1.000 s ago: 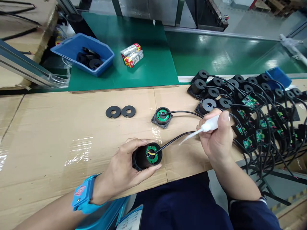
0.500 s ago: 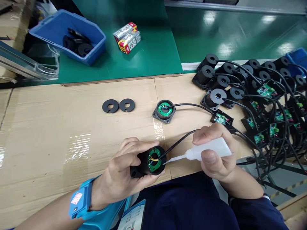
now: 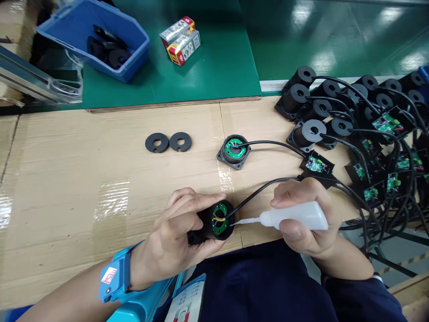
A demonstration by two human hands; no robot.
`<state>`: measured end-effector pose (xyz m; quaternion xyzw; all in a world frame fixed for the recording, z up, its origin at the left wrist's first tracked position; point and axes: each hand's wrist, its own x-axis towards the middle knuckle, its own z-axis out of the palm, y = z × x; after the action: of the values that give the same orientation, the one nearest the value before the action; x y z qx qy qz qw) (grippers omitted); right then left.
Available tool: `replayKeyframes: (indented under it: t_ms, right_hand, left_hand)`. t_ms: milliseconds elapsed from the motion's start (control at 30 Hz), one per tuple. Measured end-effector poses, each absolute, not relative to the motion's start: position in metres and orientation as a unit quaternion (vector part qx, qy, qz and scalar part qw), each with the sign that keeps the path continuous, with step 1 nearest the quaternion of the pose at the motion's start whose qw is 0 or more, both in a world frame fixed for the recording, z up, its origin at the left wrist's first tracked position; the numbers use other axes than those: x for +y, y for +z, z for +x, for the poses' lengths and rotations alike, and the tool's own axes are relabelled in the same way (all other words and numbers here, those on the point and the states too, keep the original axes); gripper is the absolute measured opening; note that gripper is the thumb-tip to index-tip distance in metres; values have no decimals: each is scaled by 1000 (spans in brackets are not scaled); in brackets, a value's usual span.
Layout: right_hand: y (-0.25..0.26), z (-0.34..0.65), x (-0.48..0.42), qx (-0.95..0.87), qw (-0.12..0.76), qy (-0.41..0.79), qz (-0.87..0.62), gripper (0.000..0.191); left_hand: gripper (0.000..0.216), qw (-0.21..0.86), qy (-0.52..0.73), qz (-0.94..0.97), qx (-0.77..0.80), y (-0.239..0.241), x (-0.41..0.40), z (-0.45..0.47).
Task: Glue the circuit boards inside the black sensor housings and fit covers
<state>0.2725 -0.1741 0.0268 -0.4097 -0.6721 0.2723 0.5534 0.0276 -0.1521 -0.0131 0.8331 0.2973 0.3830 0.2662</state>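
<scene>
My left hand [image 3: 174,237] is wrapped round a black cylindrical housing [image 3: 214,221] tipped on its side, with a round green circuit board in its open end facing right. A black cable [image 3: 264,185] runs from it to the right. My right hand [image 3: 301,219] grips a small white squeeze bottle [image 3: 295,217]; its thin nozzle touches the edge of the green board. A blue wrist strap [image 3: 115,275] sits on my left wrist.
A second housing with a green board [image 3: 234,150] lies face up on the cardboard mat [image 3: 83,179]. Two black washers [image 3: 167,142] lie left of it. Several wired black housings [image 3: 351,116] crowd the right. A blue bin [image 3: 94,38] and small boxes [image 3: 181,33] sit on the green surface behind.
My right hand swung the bottle down from a raised position until its nozzle reached the board. My left hand tilted the housing toward the nozzle. The view dropped closer to the table.
</scene>
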Motion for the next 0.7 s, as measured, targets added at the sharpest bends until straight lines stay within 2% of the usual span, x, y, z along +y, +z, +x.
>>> replayKeyframes:
  t_ms: [700]
  right_hand:
    - [28, 271, -173, -698, 527, 248, -417, 19]
  left_hand:
    - [46, 247, 370, 848, 288, -12, -153, 24]
